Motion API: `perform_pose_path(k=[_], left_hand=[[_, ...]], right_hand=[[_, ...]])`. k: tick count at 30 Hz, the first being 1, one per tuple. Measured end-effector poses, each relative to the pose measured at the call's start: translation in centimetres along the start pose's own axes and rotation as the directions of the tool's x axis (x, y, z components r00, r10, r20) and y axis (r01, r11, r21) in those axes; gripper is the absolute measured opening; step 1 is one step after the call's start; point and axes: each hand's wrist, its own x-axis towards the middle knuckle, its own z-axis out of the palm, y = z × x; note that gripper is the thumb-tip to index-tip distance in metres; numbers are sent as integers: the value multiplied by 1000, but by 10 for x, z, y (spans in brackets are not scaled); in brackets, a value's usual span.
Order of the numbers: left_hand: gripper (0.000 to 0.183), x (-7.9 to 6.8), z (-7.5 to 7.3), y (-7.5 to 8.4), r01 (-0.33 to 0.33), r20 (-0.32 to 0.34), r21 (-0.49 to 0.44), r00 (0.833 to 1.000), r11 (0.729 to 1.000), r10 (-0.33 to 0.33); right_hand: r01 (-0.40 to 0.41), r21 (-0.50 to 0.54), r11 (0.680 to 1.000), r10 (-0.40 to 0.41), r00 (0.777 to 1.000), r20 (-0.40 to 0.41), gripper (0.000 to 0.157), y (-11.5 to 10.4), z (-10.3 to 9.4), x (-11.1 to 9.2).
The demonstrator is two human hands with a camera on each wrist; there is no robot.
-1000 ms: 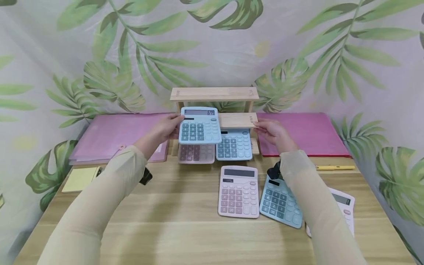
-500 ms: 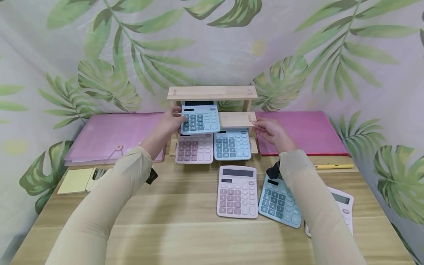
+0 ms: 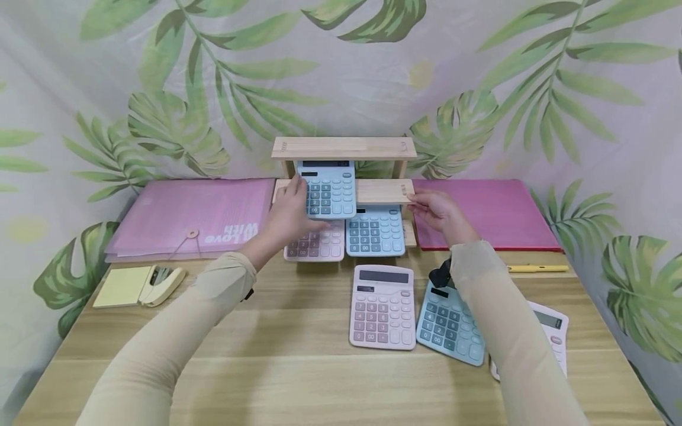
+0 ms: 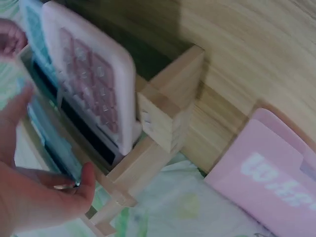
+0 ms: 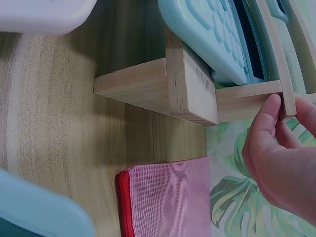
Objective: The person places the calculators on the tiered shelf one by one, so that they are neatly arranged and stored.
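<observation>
A wooden tiered shelf stands against the back cloth. A blue calculator leans on its middle tier, its top edge partly behind the upper board. My left hand lies along this calculator's left side, fingers fairly straight, thumb stretched out by its lower edge; the left wrist view shows thumb and fingers spread beside it. With thumb and fingers my right hand pinches the right end of the shelf's middle board. Below, the lower tier carries a pink calculator, partly covered by my left hand, and another blue calculator.
On the table in front lie a pink calculator, a blue one and a further pink one partly under my right sleeve. Pink folders and a magenta pouch flank the shelf. A stapler, notepad and yellow pen lie nearby.
The upper blue calculator has moved up and back onto the middle tier and slightly right. My left hand has loosened from gripping its left edge to lying flatter beside it. The right hand keeps its place.
</observation>
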Motion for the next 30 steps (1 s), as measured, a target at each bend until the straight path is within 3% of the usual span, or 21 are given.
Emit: perform_pose_path(k=[5, 12, 15, 17, 18, 19, 21, 23, 25, 27, 30], left_hand=[[113, 1, 0, -6, 7, -61, 79, 998, 997, -2], [112, 0, -6, -8, 60, -79, 167, 996, 984, -47], [106, -15, -2, -4, 5, -176, 190, 984, 982, 29], [88, -33, 6, 4, -81, -244, 178, 962, 981, 124], [74, -45, 11, 9, -128, -243, 163, 956, 978, 165], [60, -58, 18, 14, -177, -223, 133, 953, 975, 203], [43, -81, 35, 22, -237, -91, 23, 967, 971, 238], [42, -99, 54, 27, -190, 97, -109, 975, 976, 201], [54, -108, 73, 27, -113, 230, -181, 961, 977, 153], [68, -109, 88, 28, -33, 286, -220, 953, 975, 97], [79, -105, 105, 32, 39, 282, -252, 959, 967, 35]], right_hand=[[0, -17, 1000, 0, 1000, -6, 57, 0, 2, -1], [2, -18, 1000, -3, 1000, -17, 56, -1, 2, -2], [-4, -20, 1000, 3, 1000, -20, 56, 0, 3, -3], [-11, -13, 1000, 11, 1000, -21, 56, 0, 2, -3], [-16, -9, 1000, 15, 1000, -19, 56, 1, 2, -4], [-18, -7, 1000, 17, 1000, -20, 56, 1, 2, -4], [-11, -6, 1000, 11, 1000, -17, 57, 1, 1, -3], [0, -6, 1000, 0, 1000, -15, 56, 0, 0, -3], [7, -11, 1000, -8, 1000, -10, 56, 0, -1, -2], [8, -14, 1000, -8, 1000, -5, 57, -1, -1, -1], [0, -16, 1000, -1, 1000, -13, 59, -1, 0, -1]])
